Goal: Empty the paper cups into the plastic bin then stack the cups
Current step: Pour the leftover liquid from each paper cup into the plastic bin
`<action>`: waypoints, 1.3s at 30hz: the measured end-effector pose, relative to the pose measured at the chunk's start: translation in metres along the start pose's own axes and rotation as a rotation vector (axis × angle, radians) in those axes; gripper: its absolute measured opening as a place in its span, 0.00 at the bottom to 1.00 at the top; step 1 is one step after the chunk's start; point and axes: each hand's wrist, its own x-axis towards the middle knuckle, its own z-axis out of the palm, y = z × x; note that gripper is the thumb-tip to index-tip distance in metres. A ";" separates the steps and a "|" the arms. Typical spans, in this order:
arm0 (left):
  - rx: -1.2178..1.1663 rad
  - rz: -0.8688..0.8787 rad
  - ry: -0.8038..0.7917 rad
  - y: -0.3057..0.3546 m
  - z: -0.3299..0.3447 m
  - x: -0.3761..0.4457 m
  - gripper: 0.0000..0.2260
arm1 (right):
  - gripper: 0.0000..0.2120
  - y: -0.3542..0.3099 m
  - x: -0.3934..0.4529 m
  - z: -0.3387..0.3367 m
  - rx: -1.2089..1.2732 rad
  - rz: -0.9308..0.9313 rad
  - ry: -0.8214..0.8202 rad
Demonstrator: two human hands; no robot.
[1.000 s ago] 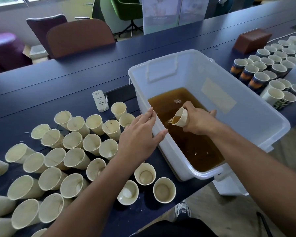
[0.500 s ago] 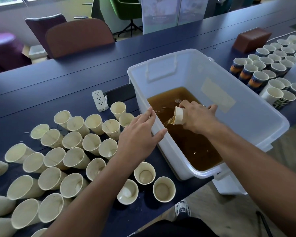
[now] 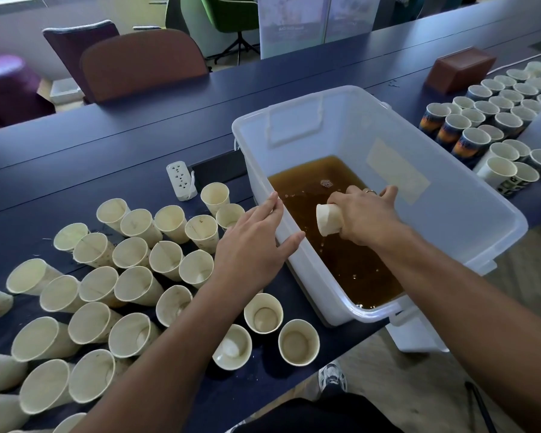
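A translucent plastic bin (image 3: 469, 195) stands on the dark table, partly filled with brown liquid (image 3: 350, 267). My right hand (image 3: 366, 214) grips a cream paper cup (image 3: 328, 218) inside the bin, turned mouth down, with drops falling from it. My left hand (image 3: 253, 248) rests on the bin's near-left rim, fingers straight along the edge and thumb over the rim. Several empty cream cups (image 3: 132, 276) stand and lean on the table to the left.
Three cups (image 3: 298, 342) stand just in front of the bin. Several printed cups (image 3: 481, 126) crowd the table at right, beside a brown box (image 3: 459, 68). A white power strip (image 3: 181, 181) lies behind the cream cups. Chairs stand beyond the table.
My right hand has tipped the cup from a slanted pour to fully upside down over the liquid. My left hand stays on the rim.
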 end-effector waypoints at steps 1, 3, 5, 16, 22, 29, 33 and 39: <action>0.002 0.000 0.000 0.000 0.000 0.000 0.32 | 0.27 0.000 0.000 -0.001 -0.006 0.006 0.026; 0.001 0.000 0.000 0.000 0.000 0.000 0.32 | 0.28 -0.001 0.000 -0.002 -0.015 0.017 0.092; -0.001 0.001 0.000 0.000 0.000 0.000 0.32 | 0.28 -0.001 0.000 -0.003 -0.006 0.026 0.136; -0.033 0.004 0.000 -0.002 0.000 0.000 0.32 | 0.25 -0.002 0.001 -0.003 0.039 0.037 0.081; -0.040 0.001 -0.011 -0.001 -0.001 0.000 0.31 | 0.25 -0.001 0.002 -0.003 0.055 0.056 0.122; -0.071 -0.003 -0.010 -0.001 -0.001 -0.001 0.31 | 0.27 0.002 -0.001 -0.006 0.242 0.117 -0.003; -0.138 0.004 -0.016 -0.005 -0.001 0.002 0.30 | 0.28 -0.004 -0.016 -0.032 0.573 0.122 0.153; -0.320 0.013 -0.150 -0.026 -0.017 -0.002 0.25 | 0.28 -0.034 -0.044 -0.077 1.068 -0.002 0.388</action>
